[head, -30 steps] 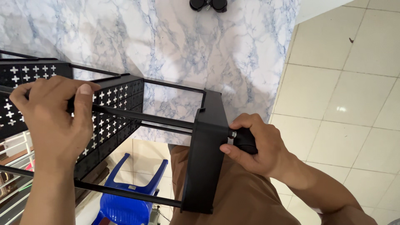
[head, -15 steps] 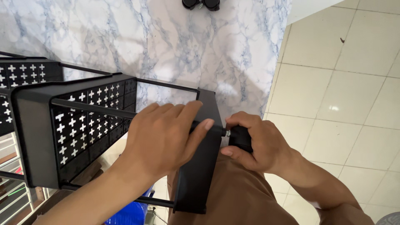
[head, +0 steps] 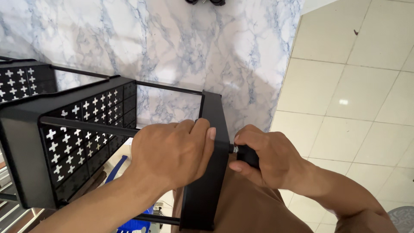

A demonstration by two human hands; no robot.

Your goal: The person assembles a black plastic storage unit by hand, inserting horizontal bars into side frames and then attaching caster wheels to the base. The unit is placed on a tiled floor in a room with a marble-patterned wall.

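A black metal rack (head: 77,129) with cross-shaped cut-outs lies on its side in front of me. Its black end panel (head: 211,181) stands upright in the middle of the view. My left hand (head: 172,151) grips the thin black rod where it meets that panel, fingers wrapped over the panel's edge. My right hand (head: 269,162) is closed on a black screwdriver handle (head: 248,155), whose silver tip presses against the panel's outer face.
A marbled white and blue sheet (head: 172,43) covers the surface behind the rack. Cream floor tiles (head: 358,95) fill the right side. A blue plastic stool (head: 129,224) shows below the rack. My brown trousers (head: 250,211) are under the panel.
My left hand has left the perforated side of the rack and moved right to grip the rod at the end panel. My right hand stays on the screwdriver.
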